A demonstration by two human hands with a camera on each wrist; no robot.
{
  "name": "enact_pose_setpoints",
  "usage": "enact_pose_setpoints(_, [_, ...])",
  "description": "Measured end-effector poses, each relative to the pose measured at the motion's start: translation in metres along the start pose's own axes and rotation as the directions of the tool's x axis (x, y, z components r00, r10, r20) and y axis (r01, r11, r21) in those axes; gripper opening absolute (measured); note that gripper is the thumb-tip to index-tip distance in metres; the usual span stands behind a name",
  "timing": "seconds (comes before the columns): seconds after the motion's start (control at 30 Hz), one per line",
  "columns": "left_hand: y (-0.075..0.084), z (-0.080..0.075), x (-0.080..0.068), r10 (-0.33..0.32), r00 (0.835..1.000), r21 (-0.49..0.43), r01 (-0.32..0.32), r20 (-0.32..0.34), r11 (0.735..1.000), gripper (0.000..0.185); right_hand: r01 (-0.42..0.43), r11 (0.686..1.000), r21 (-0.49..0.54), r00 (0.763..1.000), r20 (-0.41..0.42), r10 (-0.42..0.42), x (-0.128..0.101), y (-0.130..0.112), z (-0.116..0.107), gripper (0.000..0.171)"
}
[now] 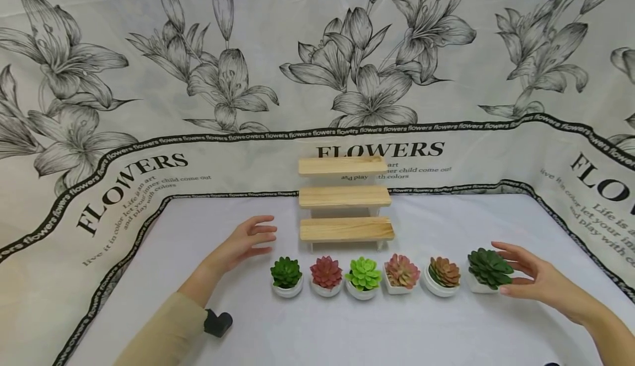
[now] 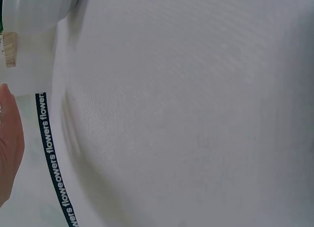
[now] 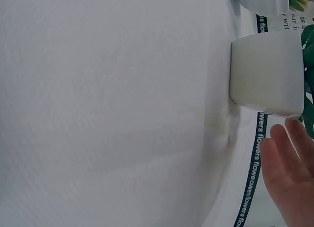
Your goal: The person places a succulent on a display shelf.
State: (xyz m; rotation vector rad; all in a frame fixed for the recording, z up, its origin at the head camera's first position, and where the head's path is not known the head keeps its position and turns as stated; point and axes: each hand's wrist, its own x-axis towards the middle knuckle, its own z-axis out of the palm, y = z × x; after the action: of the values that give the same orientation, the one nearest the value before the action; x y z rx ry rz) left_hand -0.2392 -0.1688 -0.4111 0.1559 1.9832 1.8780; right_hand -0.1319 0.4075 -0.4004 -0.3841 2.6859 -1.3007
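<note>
1. The right hand (image 1: 533,278) sits at the lower right of the head view, fingers straight and slightly spread around the dark green succulent (image 1: 489,269) in its white square pot — the last pot at the right end of the row. Whether the fingertips touch the pot I cannot tell; in the right wrist view the fingers (image 3: 289,173) lie just beside the pot wall.
2. The left hand (image 1: 245,242) hovers left of centre, fingers relaxed and loosely spread, holding nothing, near the bottom step of the wooden tiered stand (image 1: 345,203).
3. Five more potted succulents line up below the stand — green (image 1: 286,275), red (image 1: 326,275), light green (image 1: 363,276), pink (image 1: 402,273), brownish-orange (image 1: 443,275).
4. All stand on a white tablecloth (image 1: 347,327), with a flower-printed cloth backdrop (image 1: 149,52) filling the upper frame.
</note>
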Motion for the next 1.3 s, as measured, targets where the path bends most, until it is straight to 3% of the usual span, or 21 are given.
enact_pose_setpoints(0.17, [0.000, 0.004, 0.006, 0.004, 1.000, -0.001, -0.004, 0.005, 1.000, 0.058, -0.029, 0.999, 0.025, 0.999, 0.028, 0.029, 0.006, 0.001, 0.005, 0.073])
enact_pose_setpoints(0.53, [-0.007, 0.015, 0.024, -0.013, 0.995, 0.015, 0.012, 0.096, 1.000, 0.059, 0.030, 0.990, 0.135, 0.997, 0.068, -0.039, 0.007, 0.006, 0.015, 0.076])
enact_pose_setpoints(0.77, [-0.009, 0.020, 0.035, -0.018, 0.992, -0.008, 0.019, 0.125, 1.000, 0.058, 0.016, 0.993, 0.119, 0.999, 0.040, -0.021, 0.016, 0.007, 0.014, 0.078])
enact_pose_setpoints(1.07, [-0.004, 0.030, 0.045, -0.042, 0.989, 0.016, 0.040, 0.139, 0.999, 0.056, -0.088, 0.994, 0.058, 0.996, 0.007, 0.088, 0.017, 0.009, 0.011, 0.072])
enact_pose_setpoints(1.3, [0.002, 0.041, 0.050, -0.077, 0.988, 0.020, 0.075, 0.132, 0.997, 0.054, -0.079, 0.996, 0.039, 0.997, 0.003, 0.079, 0.016, 0.005, 0.011, 0.069])
